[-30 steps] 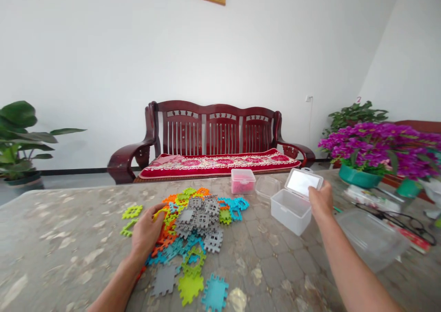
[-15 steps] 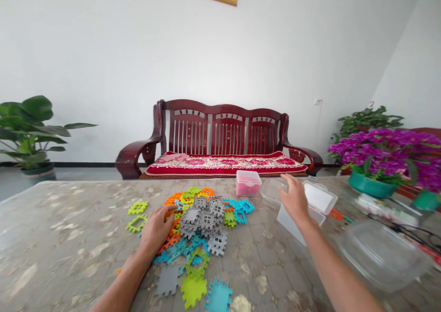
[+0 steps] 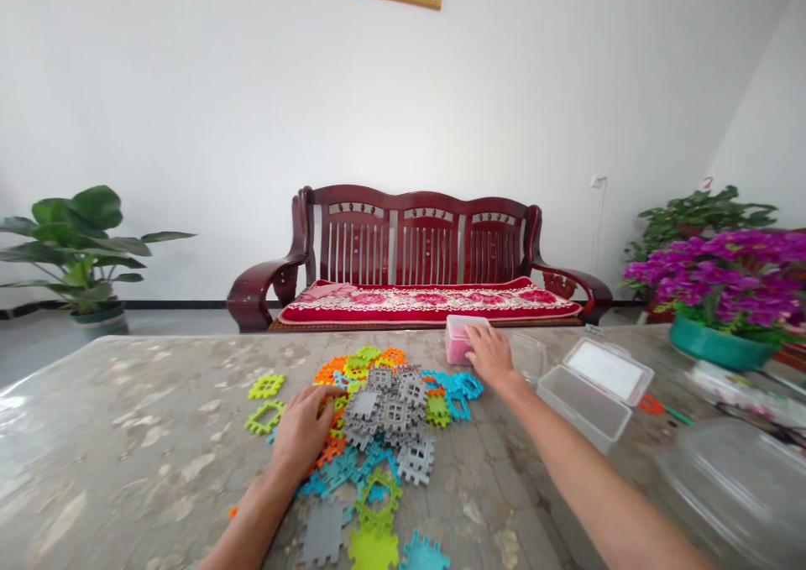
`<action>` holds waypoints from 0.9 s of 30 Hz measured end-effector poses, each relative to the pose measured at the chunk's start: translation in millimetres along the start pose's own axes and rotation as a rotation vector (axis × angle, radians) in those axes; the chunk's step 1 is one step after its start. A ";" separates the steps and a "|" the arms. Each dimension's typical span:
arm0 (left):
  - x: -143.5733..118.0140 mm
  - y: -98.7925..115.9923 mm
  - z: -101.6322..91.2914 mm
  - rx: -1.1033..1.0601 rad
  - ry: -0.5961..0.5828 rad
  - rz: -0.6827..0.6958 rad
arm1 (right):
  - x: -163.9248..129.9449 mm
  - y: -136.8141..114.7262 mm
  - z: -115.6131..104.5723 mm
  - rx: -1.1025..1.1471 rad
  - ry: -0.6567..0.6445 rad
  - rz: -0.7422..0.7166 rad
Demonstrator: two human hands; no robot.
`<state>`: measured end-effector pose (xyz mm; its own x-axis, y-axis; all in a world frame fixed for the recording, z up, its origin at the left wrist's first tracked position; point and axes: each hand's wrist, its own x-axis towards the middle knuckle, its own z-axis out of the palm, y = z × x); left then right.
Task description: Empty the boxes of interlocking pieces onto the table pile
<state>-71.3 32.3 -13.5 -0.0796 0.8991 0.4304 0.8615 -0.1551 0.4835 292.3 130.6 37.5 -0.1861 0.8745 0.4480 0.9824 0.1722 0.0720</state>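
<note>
Hands split up mid-frame: left hand [image 3: 303, 430] lies flat, fingers spread, pinning the puzzle tile pile [image 3: 371, 423]; right hand [image 3: 489, 356] cups the small pink box [image 3: 462, 338], fingers loosely curled.

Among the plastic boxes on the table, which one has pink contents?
The small box with pink contents at the far edge, under the right hand. The open hinged box and the big container look empty.
</note>
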 end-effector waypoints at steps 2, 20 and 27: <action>-0.5 1.1 -0.4 0.008 -0.015 0.002 | -0.1 0.0 1.8 -0.020 0.001 -0.003; -5.0 8.3 -2.5 0.023 -0.107 -0.011 | 6.6 -3.7 -12.6 -0.324 -0.098 -0.263; -5.5 6.7 -1.6 0.007 -0.120 -0.003 | 15.2 -10.9 -17.9 -0.334 -0.121 -0.310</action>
<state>-65.9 25.6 -11.3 -0.0217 0.9421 0.3346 0.8650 -0.1501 0.4789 278.9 133.9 59.5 -0.4525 0.8547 0.2546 0.8272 0.2956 0.4778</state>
